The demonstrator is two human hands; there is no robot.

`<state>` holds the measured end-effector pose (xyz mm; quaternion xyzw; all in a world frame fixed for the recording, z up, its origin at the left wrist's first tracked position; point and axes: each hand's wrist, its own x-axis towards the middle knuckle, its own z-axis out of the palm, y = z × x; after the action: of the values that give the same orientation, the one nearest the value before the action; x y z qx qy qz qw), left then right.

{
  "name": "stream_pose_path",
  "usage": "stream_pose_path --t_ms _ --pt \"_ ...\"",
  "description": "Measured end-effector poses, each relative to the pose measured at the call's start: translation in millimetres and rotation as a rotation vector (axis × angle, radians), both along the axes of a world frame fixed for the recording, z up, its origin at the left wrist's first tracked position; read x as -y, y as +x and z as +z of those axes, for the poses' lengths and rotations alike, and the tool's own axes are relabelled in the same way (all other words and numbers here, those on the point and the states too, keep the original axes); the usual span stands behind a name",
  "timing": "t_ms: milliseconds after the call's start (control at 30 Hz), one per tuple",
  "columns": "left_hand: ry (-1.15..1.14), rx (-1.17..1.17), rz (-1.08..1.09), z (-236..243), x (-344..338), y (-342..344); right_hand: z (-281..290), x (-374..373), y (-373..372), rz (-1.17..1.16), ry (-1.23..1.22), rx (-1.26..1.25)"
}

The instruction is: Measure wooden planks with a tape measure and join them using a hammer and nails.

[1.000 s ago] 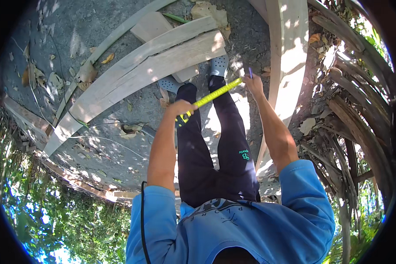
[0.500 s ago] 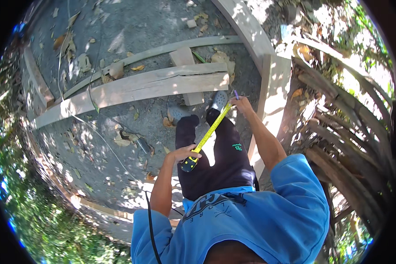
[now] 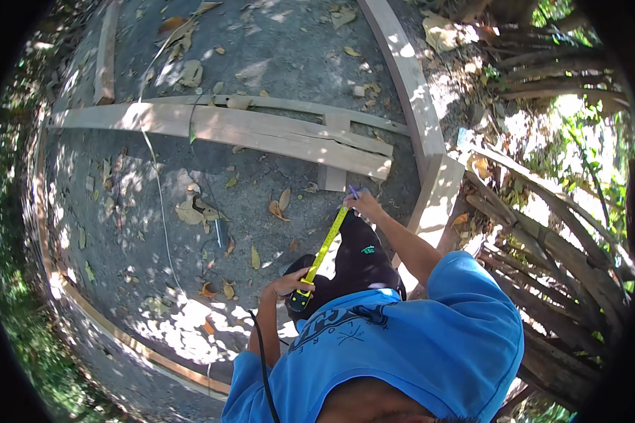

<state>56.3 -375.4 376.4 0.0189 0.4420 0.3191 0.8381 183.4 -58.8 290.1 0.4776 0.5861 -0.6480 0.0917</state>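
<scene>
My left hand grips the black-and-yellow case of a tape measure, near my lap. A yellow blade runs from it up to my right hand, whose fingers pinch the tape's end along with a slim purple pen or marker. Just beyond that hand, a long pale board, split along its length near the right end, lies across a short wooden block. My dark-trousered legs are bent beneath the tape.
A long timber meets another pale piece along the right. Dry branches pile beyond them. A short beam lies top left, a thin wire crosses the dirt, and an edge board runs along the lower left.
The view has tilted, so the boards appear lower and more level. My legs are now bent, and both hands with the tape sit at a steeper angle, the right one closer to the split board.
</scene>
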Motion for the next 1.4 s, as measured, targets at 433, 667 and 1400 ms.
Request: stream_pose_path --t_ms 433,667,1400 --pt "0.099 -0.394 0.725 52.2 311.7 -3.7 112.8 376.2 -204.7 0.904 -0.039 -0.097" --pt "0.184 -0.202 1.123 44.9 391.9 -73.0 164.4 490.1 -326.2 0.978 -0.142 -0.176" --pt "-0.072 -0.330 2.420 104.6 704.0 -670.6 205.6 895.3 -964.4 1.936 0.172 -0.692"
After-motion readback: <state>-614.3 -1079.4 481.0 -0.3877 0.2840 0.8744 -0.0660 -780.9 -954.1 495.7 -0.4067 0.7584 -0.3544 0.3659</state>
